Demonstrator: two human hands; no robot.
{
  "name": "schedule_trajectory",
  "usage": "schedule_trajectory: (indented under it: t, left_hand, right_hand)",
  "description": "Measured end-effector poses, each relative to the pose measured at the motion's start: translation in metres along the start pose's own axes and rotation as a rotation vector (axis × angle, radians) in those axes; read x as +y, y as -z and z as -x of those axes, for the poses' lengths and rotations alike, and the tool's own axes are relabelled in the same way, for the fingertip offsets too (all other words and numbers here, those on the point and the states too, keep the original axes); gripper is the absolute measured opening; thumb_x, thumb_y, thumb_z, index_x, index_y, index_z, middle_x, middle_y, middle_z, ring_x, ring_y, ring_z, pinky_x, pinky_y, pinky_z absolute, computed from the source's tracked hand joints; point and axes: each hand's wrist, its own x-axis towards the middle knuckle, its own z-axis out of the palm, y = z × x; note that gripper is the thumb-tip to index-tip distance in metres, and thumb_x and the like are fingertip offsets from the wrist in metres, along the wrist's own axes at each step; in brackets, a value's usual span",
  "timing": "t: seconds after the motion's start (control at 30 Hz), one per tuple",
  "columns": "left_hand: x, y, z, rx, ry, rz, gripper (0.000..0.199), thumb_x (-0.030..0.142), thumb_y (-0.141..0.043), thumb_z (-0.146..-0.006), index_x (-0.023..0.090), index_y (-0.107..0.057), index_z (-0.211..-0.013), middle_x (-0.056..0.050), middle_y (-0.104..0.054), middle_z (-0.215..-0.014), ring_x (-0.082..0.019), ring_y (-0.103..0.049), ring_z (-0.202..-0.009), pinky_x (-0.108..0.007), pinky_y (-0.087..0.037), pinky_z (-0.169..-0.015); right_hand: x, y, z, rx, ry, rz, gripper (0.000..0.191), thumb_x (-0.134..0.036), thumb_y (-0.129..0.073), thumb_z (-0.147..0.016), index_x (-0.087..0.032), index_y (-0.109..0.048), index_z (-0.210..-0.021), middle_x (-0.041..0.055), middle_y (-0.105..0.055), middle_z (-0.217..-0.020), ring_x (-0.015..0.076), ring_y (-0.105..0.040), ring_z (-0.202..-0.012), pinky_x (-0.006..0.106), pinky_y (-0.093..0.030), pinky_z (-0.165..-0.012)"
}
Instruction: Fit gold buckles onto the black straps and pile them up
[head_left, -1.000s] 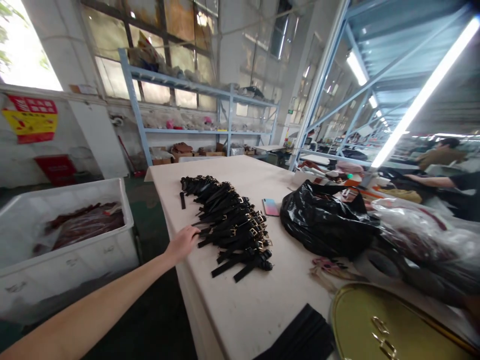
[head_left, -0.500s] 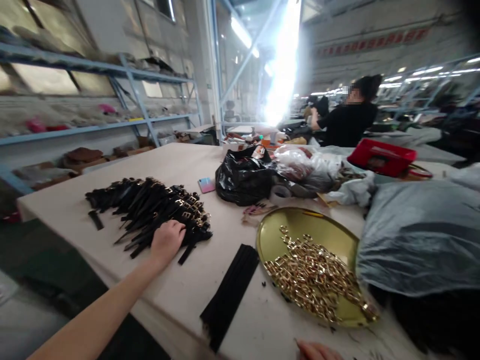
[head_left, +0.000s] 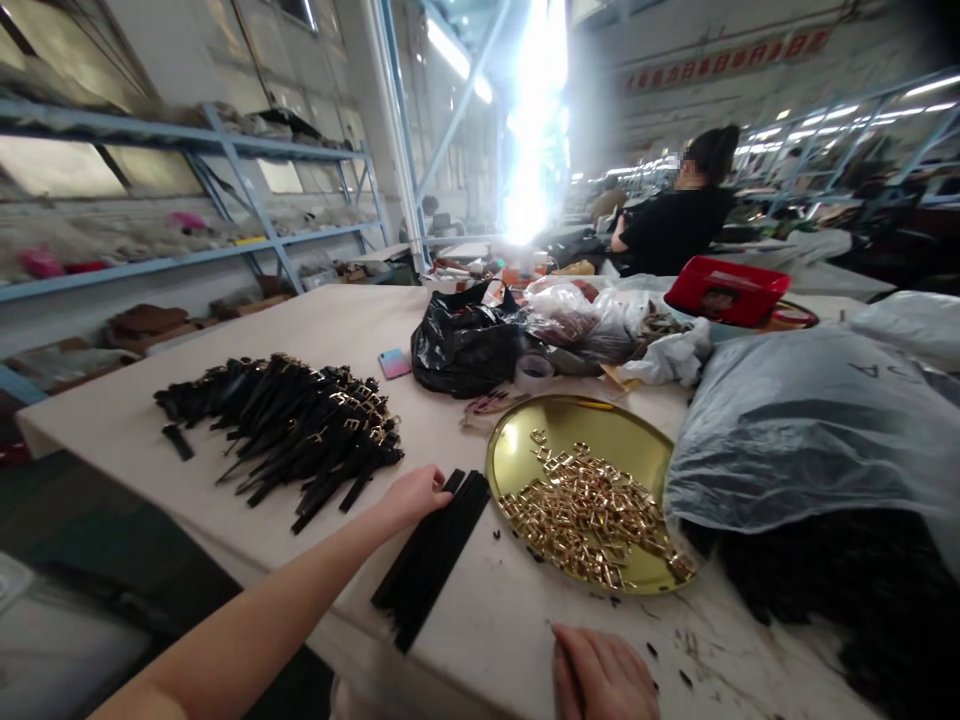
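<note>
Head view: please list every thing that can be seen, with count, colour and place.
table: one, beige, fills the middle.
buckled straps: one pile, black with gold buckles, table left.
plain strips: one stack, black, near edge, beside the tray.
tray: one, gold, round, centre right.
buckles: many, gold, in the tray.
phone: one, pink and blue, behind the pile.
black bag: one, centre back.
tape roll: one, pale, behind the tray.
clear bag: one, right.
red box: one, back right.
shelves: blue, left wall.
person: one, black top, background.
left hand: touches the strips' far end.
right hand: flat on table, bottom.
</note>
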Motion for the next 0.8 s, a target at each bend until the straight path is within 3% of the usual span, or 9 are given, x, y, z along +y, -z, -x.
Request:
schedule_trajectory:
  t: [0.17, 0.33, 0.4, 0.57, 0.67, 0.8]
  left_hand:
    - [0.006, 0.013, 0.011, -0.003, 0.098, 0.26, 0.012, 0.028, -0.055, -0.067, 0.015, -0.055, -0.068, -0.003, -0.06, -0.067, -0.018, -0.057, -0.07, -0.025, -0.039, -0.059]
    - [0.031, 0.034, 0.053, -0.106, 0.156, 0.67, 0.017, 0.032, -0.051, -0.07, 0.016, -0.05, -0.077, 0.001, -0.057, -0.066, -0.013, -0.055, -0.06, -0.022, -0.041, -0.052]
    - [0.046, 0.035, 0.074, -0.179, 0.178, 0.828, 0.019, 0.031, -0.055, -0.068, 0.017, -0.048, -0.078, 0.001, -0.057, -0.066, -0.01, -0.055, -0.057, -0.02, -0.042, -0.052]
    - [0.078, 0.013, 0.109, -0.302, 0.237, 1.128, 0.016, 0.022, -0.054, -0.069, 0.018, -0.043, -0.081, 0.001, -0.058, -0.072, -0.008, -0.057, -0.062, -0.019, -0.045, -0.058]
    - [0.085, -0.006, 0.119, -0.349, 0.273, 1.226, 0.015, 0.018, -0.052, -0.071, 0.017, -0.045, -0.083, -0.001, -0.06, -0.08, -0.008, -0.059, -0.066, -0.02, -0.047, -0.061]
    - [0.088, -0.02, 0.13, -0.471, 0.334, 1.323, 0.019, 0.016, -0.056, -0.07, 0.016, -0.048, -0.087, -0.005, -0.063, -0.085, -0.011, -0.062, -0.072, -0.022, -0.048, -0.064]
  right_hand:
    - [0.007, 0.004, -0.003, -0.027, 0.094, -0.051, 0.021, -0.026, -0.042, -0.087, -0.019, -0.061, -0.088, 0.0038, -0.067, -0.073, 0.0175, -0.061, -0.064, 0.03, -0.041, -0.067]
    - [0.0, 0.015, -0.009, 0.012, 0.002, -0.205, 0.02, -0.03, -0.045, -0.086, -0.019, -0.061, -0.091, 0.0061, -0.068, -0.077, 0.0198, -0.061, -0.068, 0.031, -0.045, -0.066]
    - [-0.013, 0.027, -0.01, -0.002, -0.123, -0.391, 0.022, -0.033, -0.045, -0.086, -0.02, -0.063, -0.088, 0.0069, -0.067, -0.077, 0.0205, -0.061, -0.07, 0.031, -0.047, -0.065]
    - [-0.054, 0.068, -0.007, -0.189, -0.667, -0.946, 0.041, -0.048, -0.034, -0.087, -0.02, -0.063, -0.084, 0.0033, -0.061, -0.064, 0.0179, -0.057, -0.06, 0.027, -0.046, -0.055]
    - [-0.061, 0.085, 0.002, -0.227, -0.903, -0.957, 0.037, -0.051, -0.049, -0.079, -0.019, -0.064, -0.088, 0.0023, -0.062, -0.066, 0.0172, -0.056, -0.059, 0.025, -0.046, -0.054]
    - [-0.043, 0.098, 0.022, -0.191, -1.074, -0.827, 0.037, -0.051, -0.058, -0.071, -0.018, -0.066, -0.088, 0.0034, -0.065, -0.07, 0.0188, -0.059, -0.064, 0.026, -0.048, -0.06]
